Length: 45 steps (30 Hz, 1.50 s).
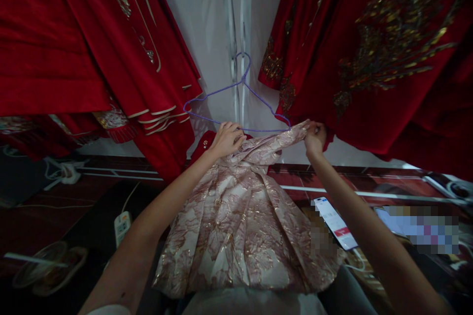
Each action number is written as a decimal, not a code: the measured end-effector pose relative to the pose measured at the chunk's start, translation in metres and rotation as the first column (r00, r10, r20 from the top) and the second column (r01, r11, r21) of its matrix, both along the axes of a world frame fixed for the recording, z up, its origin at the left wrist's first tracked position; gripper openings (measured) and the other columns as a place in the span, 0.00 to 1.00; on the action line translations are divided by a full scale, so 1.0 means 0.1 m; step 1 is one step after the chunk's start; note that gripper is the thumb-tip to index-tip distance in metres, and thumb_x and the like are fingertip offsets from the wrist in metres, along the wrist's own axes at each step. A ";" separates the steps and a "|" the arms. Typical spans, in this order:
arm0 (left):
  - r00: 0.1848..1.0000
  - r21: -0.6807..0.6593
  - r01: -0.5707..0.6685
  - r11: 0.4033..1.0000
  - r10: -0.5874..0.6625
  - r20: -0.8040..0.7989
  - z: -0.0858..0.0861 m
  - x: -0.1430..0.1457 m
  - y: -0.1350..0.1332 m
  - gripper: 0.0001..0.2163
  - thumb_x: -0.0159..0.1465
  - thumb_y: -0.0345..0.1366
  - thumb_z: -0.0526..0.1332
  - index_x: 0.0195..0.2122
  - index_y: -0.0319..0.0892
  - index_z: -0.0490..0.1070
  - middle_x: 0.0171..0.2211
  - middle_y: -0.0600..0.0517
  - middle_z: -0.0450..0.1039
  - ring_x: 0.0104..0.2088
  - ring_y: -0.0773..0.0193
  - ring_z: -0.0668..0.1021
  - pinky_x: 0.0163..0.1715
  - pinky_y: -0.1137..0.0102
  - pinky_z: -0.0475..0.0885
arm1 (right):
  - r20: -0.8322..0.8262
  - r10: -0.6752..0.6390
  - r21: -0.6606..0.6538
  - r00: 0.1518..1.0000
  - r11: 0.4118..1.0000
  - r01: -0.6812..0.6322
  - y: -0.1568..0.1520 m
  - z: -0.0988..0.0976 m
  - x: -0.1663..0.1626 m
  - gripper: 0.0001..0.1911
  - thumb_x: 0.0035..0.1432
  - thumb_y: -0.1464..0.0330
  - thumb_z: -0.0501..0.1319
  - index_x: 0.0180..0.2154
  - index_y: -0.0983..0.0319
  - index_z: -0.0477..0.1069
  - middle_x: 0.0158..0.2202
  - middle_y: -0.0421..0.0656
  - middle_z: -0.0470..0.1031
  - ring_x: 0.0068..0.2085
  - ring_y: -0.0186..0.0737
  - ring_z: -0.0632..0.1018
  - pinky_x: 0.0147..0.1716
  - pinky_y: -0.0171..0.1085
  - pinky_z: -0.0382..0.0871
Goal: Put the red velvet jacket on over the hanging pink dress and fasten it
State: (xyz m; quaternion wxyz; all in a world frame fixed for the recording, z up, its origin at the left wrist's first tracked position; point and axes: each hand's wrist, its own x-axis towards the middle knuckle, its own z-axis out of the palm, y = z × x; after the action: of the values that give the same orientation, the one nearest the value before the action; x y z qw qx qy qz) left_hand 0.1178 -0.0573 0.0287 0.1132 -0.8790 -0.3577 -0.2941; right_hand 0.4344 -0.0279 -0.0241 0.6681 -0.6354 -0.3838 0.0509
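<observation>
A pale pink dress (236, 226) with a shiny gold floral pattern lies spread over my lap, its pleated skirt towards me. At its upper left, my left hand (229, 139) bends its fingers over the gathered top part of the fabric. My right hand (316, 137) pinches the end of a long fold of the same fabric, drawn out to the right. Just behind the hands is a purple hanger (258, 94), its hook up against a white pole. Its lower bar passes close to both hands; whether it touches the dress I cannot tell.
Red garments (140, 59) with trim hang on the left, and embroidered red ones (369, 88) on the right. A lit phone (335, 224) lies by my right forearm. A white power strip (122, 226) and a plastic bowl (55, 268) are at lower left.
</observation>
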 end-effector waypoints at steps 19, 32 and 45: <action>1.000 0.011 -0.002 1.000 0.002 -0.010 0.00 -0.05 0.06 0.12 0.65 0.40 0.53 0.34 0.44 0.75 0.42 0.48 0.72 0.44 0.56 0.69 0.50 0.56 0.58 | -0.014 -0.088 0.072 0.996 0.993 0.089 -0.07 0.00 -0.05 0.09 0.59 0.62 0.50 0.33 0.61 0.62 0.38 0.49 0.72 0.43 0.43 0.74 0.48 0.41 0.65; 0.997 -0.107 0.074 0.992 -0.073 0.009 0.01 0.12 0.10 0.11 0.63 0.42 0.56 0.34 0.44 0.76 0.43 0.50 0.73 0.44 0.58 0.71 0.47 0.61 0.60 | 0.309 0.250 0.012 0.918 0.964 -0.267 0.02 0.68 -0.54 0.11 0.59 0.59 0.55 0.34 0.60 0.68 0.34 0.44 0.76 0.36 0.39 0.76 0.39 0.35 0.66; 0.993 -0.188 0.060 0.980 -0.039 0.111 0.10 0.02 0.11 0.12 0.63 0.42 0.55 0.33 0.43 0.75 0.38 0.51 0.76 0.41 0.61 0.74 0.47 0.63 0.60 | 0.178 0.504 -0.070 0.845 0.863 -0.500 -0.01 0.73 -0.22 0.16 0.48 0.61 0.64 0.39 0.59 0.67 0.26 0.40 0.75 0.25 0.38 0.74 0.26 0.37 0.68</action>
State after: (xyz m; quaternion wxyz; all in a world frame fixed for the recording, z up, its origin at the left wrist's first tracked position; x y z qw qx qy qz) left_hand 0.1198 -0.0465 0.0389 0.0018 -0.8775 -0.3679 -0.3076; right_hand 0.4129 -0.0292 0.0493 0.5850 -0.5220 -0.5979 0.1670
